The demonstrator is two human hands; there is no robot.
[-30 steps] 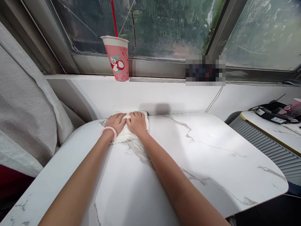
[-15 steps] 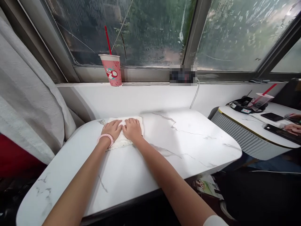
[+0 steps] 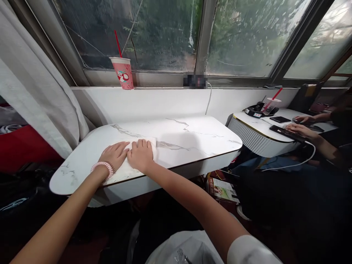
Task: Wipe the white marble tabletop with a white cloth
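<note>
A white cloth (image 3: 123,172) lies folded on the white marble-patterned tabletop (image 3: 176,126), close to its front edge. My left hand (image 3: 114,154), with a pink coiled band (image 3: 103,167) at its wrist, rests on the left part of the cloth with fingers stretched out. Beside it, my right hand (image 3: 140,154) presses flat on the right part, palm down. The fingertips of both hands point toward the window and the hands nearly touch. Much of the cloth is hidden beneath them.
A pink paper cup (image 3: 123,75) with a red straw stands on the sill. To the right, another person's hands (image 3: 298,128) are at a keyboard on a second table (image 3: 250,126). A grey curtain (image 3: 44,84) hangs left; a box (image 3: 222,190) lies below.
Both hands and the cloth have slid toward me, from near the back of the tabletop to its front edge. The view has shifted, showing more of the room at right.
</note>
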